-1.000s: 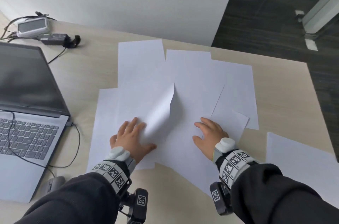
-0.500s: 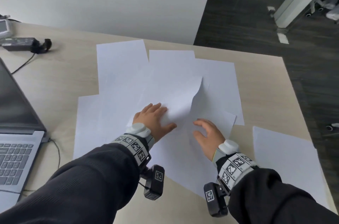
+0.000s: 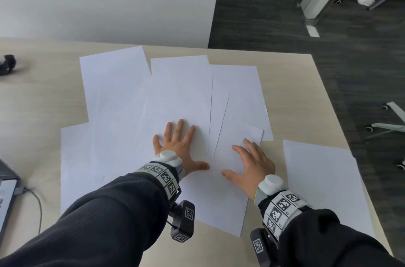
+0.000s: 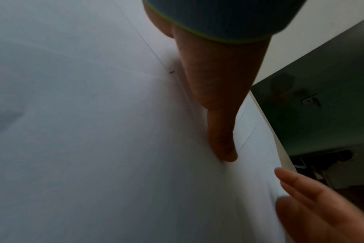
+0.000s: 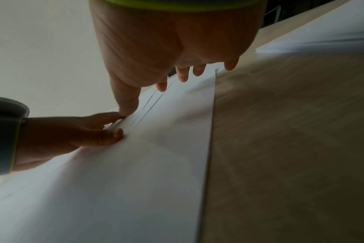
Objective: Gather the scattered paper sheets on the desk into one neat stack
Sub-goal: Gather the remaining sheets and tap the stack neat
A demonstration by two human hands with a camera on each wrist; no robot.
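Several white paper sheets (image 3: 179, 96) lie overlapped and fanned out across the middle of the desk (image 3: 39, 100). My left hand (image 3: 178, 142) lies flat on the top sheet with its fingers spread, pressing down. My right hand (image 3: 247, 157) rests close beside it on a lower sheet (image 3: 236, 135), fingers straight and spread. The thumbs of both hands nearly meet. In the left wrist view the left thumb (image 4: 220, 131) presses on paper (image 4: 94, 131). The right wrist view shows my right hand (image 5: 156, 49) over sheet edges. A separate sheet (image 3: 324, 185) lies apart at the right.
A laptop corner (image 3: 6, 181) with a cable (image 3: 37, 201) sits at the left edge. A black adapter (image 3: 7, 64) lies at the far left. The desk's right edge (image 3: 341, 135) drops to dark floor, close to the separate sheet.
My left hand slid a sheet to the right, toward the right hand. The sheet's raised, curled edge now lies flat. The view has turned right, so the laptop is almost out of frame.
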